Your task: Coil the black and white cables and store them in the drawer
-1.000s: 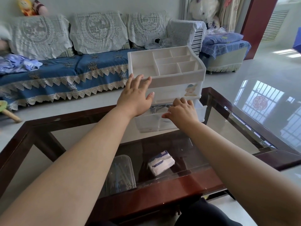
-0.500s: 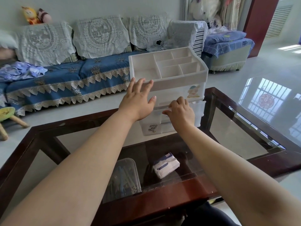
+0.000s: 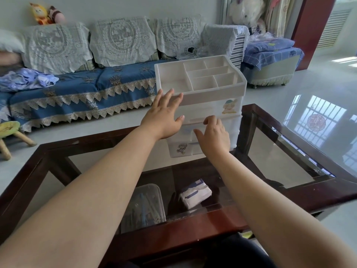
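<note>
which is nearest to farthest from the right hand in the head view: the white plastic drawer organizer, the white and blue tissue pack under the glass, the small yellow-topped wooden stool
1. White plastic drawer organizer: the right hand rests on its drawer front.
2. White and blue tissue pack: below the hand, under the glass tabletop.
3. Small yellow-topped wooden stool: far left, on the floor.
</note>
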`<state>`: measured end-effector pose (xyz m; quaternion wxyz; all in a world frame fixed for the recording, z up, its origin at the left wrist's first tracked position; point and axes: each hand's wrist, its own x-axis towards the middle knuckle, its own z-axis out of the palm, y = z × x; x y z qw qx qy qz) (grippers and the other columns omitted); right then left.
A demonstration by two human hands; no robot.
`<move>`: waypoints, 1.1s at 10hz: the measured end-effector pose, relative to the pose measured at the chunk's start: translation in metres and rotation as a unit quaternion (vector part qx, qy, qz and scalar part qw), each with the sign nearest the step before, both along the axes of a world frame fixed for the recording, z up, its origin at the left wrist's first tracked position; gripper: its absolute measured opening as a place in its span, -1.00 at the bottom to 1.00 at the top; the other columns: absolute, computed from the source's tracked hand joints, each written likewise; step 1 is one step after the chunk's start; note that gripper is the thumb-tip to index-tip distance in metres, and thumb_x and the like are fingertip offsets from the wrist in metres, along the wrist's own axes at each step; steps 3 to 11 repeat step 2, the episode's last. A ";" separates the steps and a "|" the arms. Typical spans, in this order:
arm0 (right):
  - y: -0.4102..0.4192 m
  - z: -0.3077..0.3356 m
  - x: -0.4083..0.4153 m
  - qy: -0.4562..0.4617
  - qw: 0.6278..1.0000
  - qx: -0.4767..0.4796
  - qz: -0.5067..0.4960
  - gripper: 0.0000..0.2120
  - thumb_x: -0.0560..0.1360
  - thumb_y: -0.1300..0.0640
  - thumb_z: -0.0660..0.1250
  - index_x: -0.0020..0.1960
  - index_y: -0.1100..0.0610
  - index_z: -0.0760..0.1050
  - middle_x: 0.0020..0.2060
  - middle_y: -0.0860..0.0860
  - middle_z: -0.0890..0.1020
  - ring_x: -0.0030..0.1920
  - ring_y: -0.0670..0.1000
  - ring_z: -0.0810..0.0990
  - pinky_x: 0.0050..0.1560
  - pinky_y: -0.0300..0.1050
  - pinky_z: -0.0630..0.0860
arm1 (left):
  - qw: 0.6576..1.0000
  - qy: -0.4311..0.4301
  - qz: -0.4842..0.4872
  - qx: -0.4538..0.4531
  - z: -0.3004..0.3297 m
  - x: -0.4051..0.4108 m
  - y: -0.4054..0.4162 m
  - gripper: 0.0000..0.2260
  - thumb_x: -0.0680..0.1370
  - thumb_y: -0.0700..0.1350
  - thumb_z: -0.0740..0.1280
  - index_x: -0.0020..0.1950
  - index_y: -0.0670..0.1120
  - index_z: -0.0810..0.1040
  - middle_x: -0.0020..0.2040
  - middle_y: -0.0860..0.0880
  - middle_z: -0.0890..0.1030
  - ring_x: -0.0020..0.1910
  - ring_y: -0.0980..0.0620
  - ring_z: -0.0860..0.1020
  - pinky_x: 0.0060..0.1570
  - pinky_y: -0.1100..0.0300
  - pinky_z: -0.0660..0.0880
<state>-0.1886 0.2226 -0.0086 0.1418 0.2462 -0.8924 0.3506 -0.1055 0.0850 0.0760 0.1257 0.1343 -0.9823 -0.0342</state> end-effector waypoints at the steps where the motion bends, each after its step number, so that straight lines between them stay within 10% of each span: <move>1: 0.025 0.022 0.036 -0.078 0.993 -0.037 0.075 -0.73 0.52 -0.06 0.31 0.11 0.06 0.38 -0.12 -0.06 0.50 -0.14 -0.04 0.50 -0.18 -0.14 0.43 | 0.999 0.028 0.004 0.026 -0.011 0.014 0.003 -0.42 0.62 0.11 0.16 0.58 0.11 -0.01 0.59 0.03 -0.23 0.55 -0.03 -0.26 0.48 -0.05 -0.11; 2: 0.072 0.062 0.077 -0.201 0.938 -0.195 0.204 -0.85 0.50 0.00 0.37 -0.05 0.07 0.49 -0.36 -0.08 0.50 -0.37 -0.12 0.45 -0.35 -0.27 0.42 | 0.993 0.024 0.043 0.112 -0.057 0.044 0.019 -0.49 0.61 0.12 0.19 0.54 0.10 0.16 0.60 0.00 -0.14 0.56 -0.07 -0.17 0.48 -0.06 -0.08; 11: 0.072 0.062 0.077 -0.201 0.938 -0.195 0.204 -0.85 0.50 0.00 0.37 -0.05 0.07 0.49 -0.36 -0.08 0.50 -0.37 -0.12 0.45 -0.35 -0.27 0.42 | 0.993 0.024 0.043 0.112 -0.057 0.044 0.019 -0.49 0.61 0.12 0.19 0.54 0.10 0.16 0.60 0.00 -0.14 0.56 -0.07 -0.17 0.48 -0.06 -0.08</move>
